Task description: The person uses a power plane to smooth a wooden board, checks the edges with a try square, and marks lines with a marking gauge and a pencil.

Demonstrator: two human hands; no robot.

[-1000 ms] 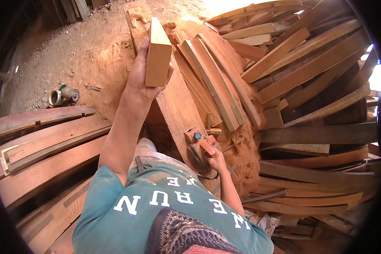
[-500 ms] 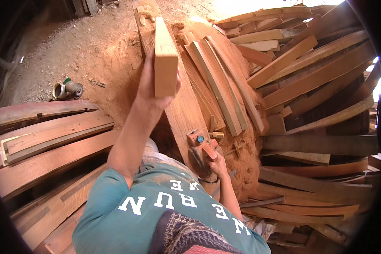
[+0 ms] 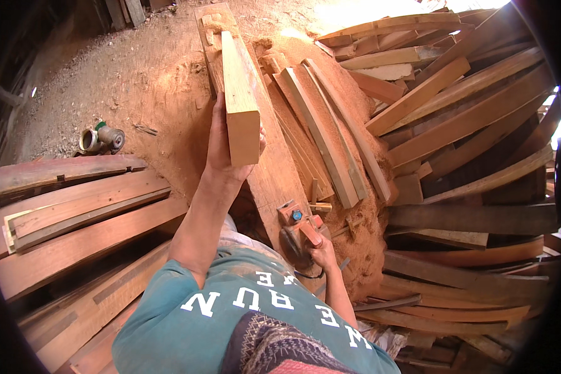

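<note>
A thick, pale wooden beam (image 3: 243,134) is raised lengthwise in front of me, its near end face toward me. My left hand (image 3: 219,146) wraps round it near that end, fingertips showing on the right side. Below lies a long, wide plank (image 3: 274,168) running away from me. On the plank's near end rests an orange-red electric planer (image 3: 293,224) with a blue knob. My right hand (image 3: 323,253) is closed round the planer's handle. A small wooden stop (image 3: 213,25) sits at the plank's far end.
Several shaped boards (image 3: 321,137) lie in sawdust right of the plank. A large pile of curved timbers (image 3: 467,134) fills the right side. More boards (image 3: 87,230) are stacked on the left. Beyond them, a grey power tool part (image 3: 111,137) lies on the ground.
The beam in my left hand has come slightly lower and nearer, tilting so more of its top shows. My right hand stays on the planer, and the view has shifted a little.
</note>
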